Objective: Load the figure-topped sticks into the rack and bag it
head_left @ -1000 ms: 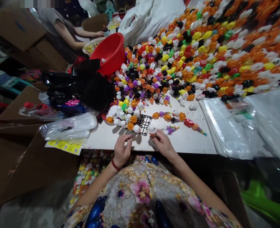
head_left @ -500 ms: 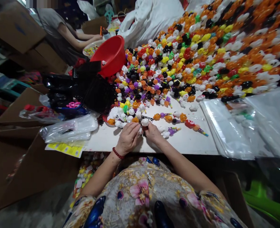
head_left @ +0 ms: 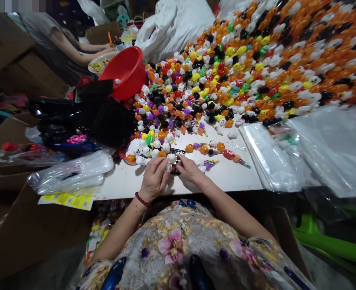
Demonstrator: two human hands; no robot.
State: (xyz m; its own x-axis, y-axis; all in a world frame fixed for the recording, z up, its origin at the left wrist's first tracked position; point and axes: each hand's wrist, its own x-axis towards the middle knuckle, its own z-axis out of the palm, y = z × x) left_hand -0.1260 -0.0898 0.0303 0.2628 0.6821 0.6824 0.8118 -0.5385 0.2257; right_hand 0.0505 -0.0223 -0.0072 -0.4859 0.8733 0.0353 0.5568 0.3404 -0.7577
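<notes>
My left hand [head_left: 155,177], with a red bead bracelet at the wrist, is closed with its fingertips round a small white plastic piece [head_left: 167,166] near the table's front edge. Just above its fingertips sits another rounded white piece [head_left: 171,158]. My right hand [head_left: 189,169] is beside it, fingers curled inward at a black rack-like frame [head_left: 178,151]; what they pinch is hidden. White figure heads [head_left: 137,148] and an orange pumpkin piece [head_left: 130,159] lie left of the frame. Right of it lie strung orange, purple and red pieces [head_left: 229,154].
A large heap of colourful plastic pieces [head_left: 226,80] covers the back and right. A red basin [head_left: 126,72] leans at the back left, near another person's arms [head_left: 75,50]. Clear plastic bags [head_left: 271,157] lie at right, more bags [head_left: 75,169] at left. A cardboard box [head_left: 17,225] stands left.
The whole view has shifted, so things appear further left. My right fingers have drawn slightly away from the rounded white piece; my left hand stays closed beside it.
</notes>
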